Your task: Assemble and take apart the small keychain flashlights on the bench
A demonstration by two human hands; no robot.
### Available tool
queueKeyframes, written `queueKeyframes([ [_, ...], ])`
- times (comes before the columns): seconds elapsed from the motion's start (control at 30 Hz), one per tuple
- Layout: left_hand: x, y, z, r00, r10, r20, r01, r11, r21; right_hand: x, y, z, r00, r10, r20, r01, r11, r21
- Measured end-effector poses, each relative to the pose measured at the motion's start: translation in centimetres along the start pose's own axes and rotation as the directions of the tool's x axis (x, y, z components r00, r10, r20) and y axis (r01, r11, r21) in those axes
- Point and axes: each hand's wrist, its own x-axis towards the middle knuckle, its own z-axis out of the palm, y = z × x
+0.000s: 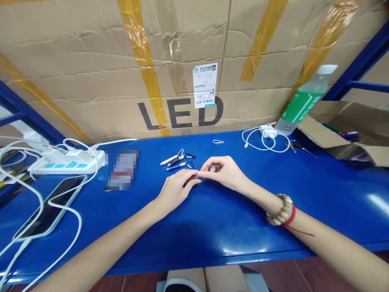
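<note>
My left hand (pixel 176 190) and my right hand (pixel 223 172) meet over the blue table (pixel 212 227), both pinching one small dark pen-like piece (pixel 194 177) between their fingertips. Just beyond my left hand lie three small keychain pens (pixel 178 160), one silver, one dark and one blue, each with a clip. A beaded bracelet and a red string sit on my right wrist (pixel 282 211).
A white power strip (pixel 69 160) with cables and a phone (pixel 50 209) lie at the left. A dark card (pixel 123 170), a small clip (pixel 218 141), a white charger cable (pixel 266 138), a bottle (pixel 302 101) and an open carton (pixel 349 134) also stand here. A big cardboard box (pixel 182 61) walls the back.
</note>
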Motion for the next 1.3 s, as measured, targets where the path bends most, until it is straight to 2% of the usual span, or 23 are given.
queueKeyframes([
  [0.1,0.0,0.07,0.0,1.0,-0.015,0.006,0.016,1.0,-0.017,-0.15,-0.17,0.11,0.989,-0.147,0.016,0.147,0.989,-0.018],
  [0.23,-0.05,0.1,0.04,1.0,-0.025,-0.005,0.024,0.999,-0.028,-0.26,-0.27,-0.03,0.945,-0.325,0.023,0.326,0.944,-0.048],
  [0.37,-0.09,0.03,0.07,1.0,-0.027,-0.011,0.026,0.999,-0.029,-0.21,-0.14,-0.28,0.901,-0.433,0.014,0.432,0.896,-0.1],
  [0.5,-0.12,-0.05,0.09,1.0,-0.008,-0.012,0.007,0.999,-0.034,-0.18,-0.03,-0.28,0.898,-0.44,0.025,0.44,0.891,-0.112],
  [0.87,-0.12,-0.05,0.0,1.0,0.0,-0.002,0.0,0.999,-0.045,-0.3,0.18,-0.04,0.939,-0.341,0.046,0.344,0.933,-0.108],
  [1.3,-0.13,0.02,-0.07,1.0,-0.002,0.005,0.002,0.999,-0.035,-0.28,0.22,-0.16,0.947,-0.318,0.054,0.322,0.941,-0.107],
])
